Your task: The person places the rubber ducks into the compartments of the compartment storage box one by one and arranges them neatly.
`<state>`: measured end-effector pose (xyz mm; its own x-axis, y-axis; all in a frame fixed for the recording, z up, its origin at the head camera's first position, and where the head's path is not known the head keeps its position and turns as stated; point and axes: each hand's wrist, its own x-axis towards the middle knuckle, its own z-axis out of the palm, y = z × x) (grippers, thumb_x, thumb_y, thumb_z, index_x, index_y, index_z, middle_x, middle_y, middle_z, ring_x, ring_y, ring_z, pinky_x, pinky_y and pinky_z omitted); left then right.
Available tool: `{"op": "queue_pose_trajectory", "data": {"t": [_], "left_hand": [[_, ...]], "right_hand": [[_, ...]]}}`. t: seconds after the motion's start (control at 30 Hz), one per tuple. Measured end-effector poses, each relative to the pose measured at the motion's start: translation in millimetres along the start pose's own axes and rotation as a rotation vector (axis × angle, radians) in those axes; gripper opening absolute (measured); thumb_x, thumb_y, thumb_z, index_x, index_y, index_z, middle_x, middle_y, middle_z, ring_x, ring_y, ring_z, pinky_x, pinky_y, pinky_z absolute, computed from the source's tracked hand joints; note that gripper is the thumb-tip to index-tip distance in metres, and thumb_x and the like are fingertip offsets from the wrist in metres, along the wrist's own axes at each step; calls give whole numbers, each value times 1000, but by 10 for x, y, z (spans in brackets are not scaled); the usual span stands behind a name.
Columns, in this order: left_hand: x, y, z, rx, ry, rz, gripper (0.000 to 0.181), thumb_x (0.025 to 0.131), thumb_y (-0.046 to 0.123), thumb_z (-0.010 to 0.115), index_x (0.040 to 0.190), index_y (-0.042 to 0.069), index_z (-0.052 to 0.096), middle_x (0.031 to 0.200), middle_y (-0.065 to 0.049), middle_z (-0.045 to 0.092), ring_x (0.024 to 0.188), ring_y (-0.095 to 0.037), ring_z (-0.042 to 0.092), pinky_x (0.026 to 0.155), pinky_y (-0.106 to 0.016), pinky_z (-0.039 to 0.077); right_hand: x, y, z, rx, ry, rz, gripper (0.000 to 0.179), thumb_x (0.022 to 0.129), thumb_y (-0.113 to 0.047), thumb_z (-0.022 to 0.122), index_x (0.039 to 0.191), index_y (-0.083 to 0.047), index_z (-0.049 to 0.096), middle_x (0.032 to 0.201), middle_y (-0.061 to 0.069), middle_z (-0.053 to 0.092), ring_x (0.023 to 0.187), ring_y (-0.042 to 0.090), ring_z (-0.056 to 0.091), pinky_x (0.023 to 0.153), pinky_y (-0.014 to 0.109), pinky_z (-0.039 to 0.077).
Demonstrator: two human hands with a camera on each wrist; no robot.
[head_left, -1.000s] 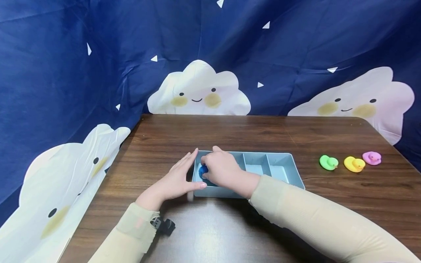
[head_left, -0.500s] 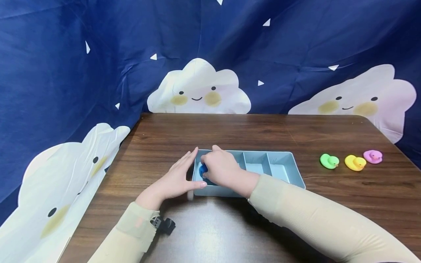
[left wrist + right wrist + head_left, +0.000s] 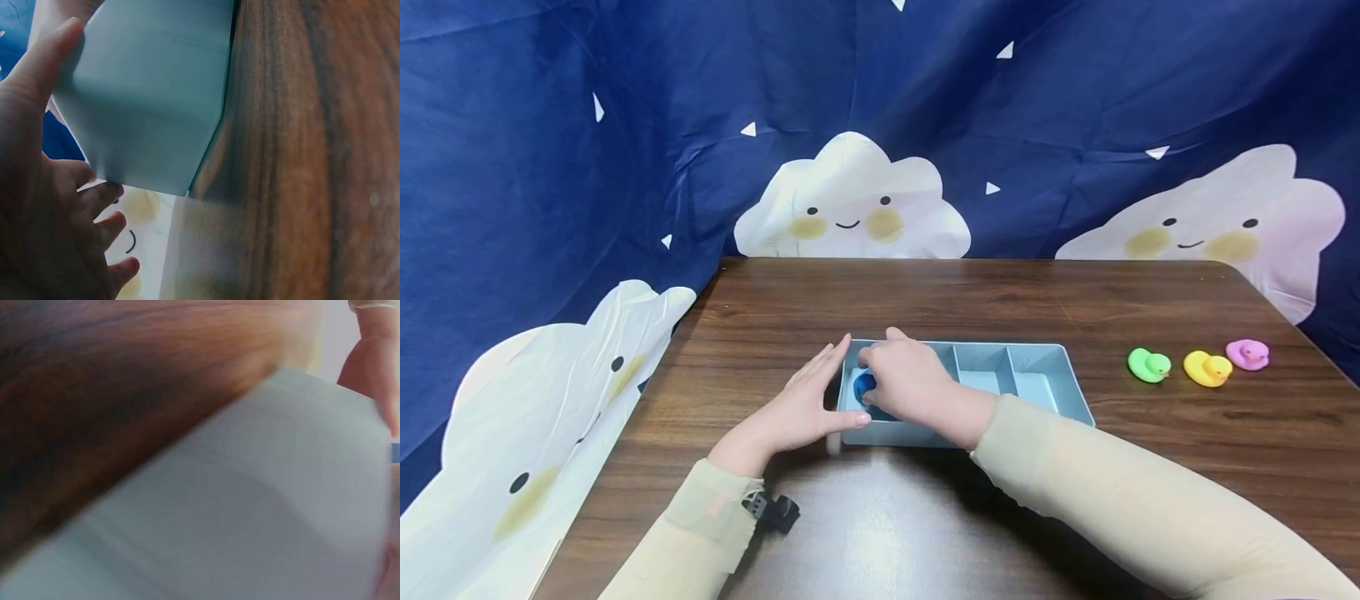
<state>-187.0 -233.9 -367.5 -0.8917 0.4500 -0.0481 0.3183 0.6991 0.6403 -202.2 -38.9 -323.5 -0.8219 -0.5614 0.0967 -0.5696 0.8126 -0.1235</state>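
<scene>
A light blue divided box (image 3: 1045, 412) lies on the table. In its left compartment, my right hand (image 3: 913, 379) holds a small shiny blue rounded object (image 3: 863, 387) between curled fingers. Most of that object is covered by the hand, so its kind cannot be told. My left hand (image 3: 801, 408) is spread at the box's left end, fingers straight along the side and thumb on the front rim. In the left wrist view, the thumb and fingers of the left hand (image 3: 56, 181) touch the box wall (image 3: 150, 106). The right wrist view shows mostly the blurred box wall (image 3: 250, 487).
Right of the box, a green duck (image 3: 1148, 365), a yellow duck (image 3: 1207, 368) and a pink duck (image 3: 1248, 354) stand on the brown wooden table (image 3: 895, 300). A dark blue curtain (image 3: 1037, 108) with white clouds hangs behind the table.
Both hands keep their places at the box, and the blue object stays in the right hand's fingers. The whole view shifts very slightly.
</scene>
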Motion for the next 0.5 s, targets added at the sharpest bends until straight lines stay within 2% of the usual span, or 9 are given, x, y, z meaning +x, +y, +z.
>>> {"op": "queue_pose_trajectory", "data": {"t": [0.13, 0.17, 0.3, 0.4, 0.5], "left_hand": [[-8, 10, 2, 0, 0, -12, 105, 84, 58, 71, 160, 31, 4, 164, -2, 12, 149, -21, 6, 115, -57, 14], [-4, 12, 11, 4, 1, -14, 106, 83, 59, 71, 160, 33, 3, 164, -2, 12, 149, -21, 6, 114, -58, 14], [-1, 11, 32, 18, 5, -23, 107, 81, 63, 71, 159, 37, 2, 164, -3, 12, 149, -22, 7, 114, -59, 16], [-3, 4, 36, 21, 8, -16, 108, 80, 65, 70, 159, 37, 2, 164, -2, 12, 150, -21, 6, 113, -59, 16], [-22, -7, 21, 25, 13, -2, 108, 80, 66, 70, 159, 34, 2, 164, -3, 12, 150, -23, 6, 113, -60, 16]], "right_hand": [[-121, 125, -365, 75, 43, 84, 43, 79, -35, 84, 116, -16, 73, 106, -4, 70, 90, 15, 54, 72, 36, 51], [-176, 189, -477, 101, 56, 113, 42, 79, -34, 85, 115, -16, 73, 106, -3, 70, 90, 17, 53, 67, 36, 50], [-442, 532, -856, 182, 112, 197, 35, 80, -31, 84, 109, -16, 73, 103, -1, 69, 95, 20, 60, 77, 42, 50], [-712, 835, -1017, 251, 145, 244, 28, 81, -27, 82, 103, -14, 72, 97, 0, 70, 89, 21, 63, 78, 43, 48], [-1009, 1135, -1075, 316, 173, 296, 21, 82, -24, 81, 98, -14, 72, 90, 0, 70, 79, 20, 62, 71, 41, 47]]}}
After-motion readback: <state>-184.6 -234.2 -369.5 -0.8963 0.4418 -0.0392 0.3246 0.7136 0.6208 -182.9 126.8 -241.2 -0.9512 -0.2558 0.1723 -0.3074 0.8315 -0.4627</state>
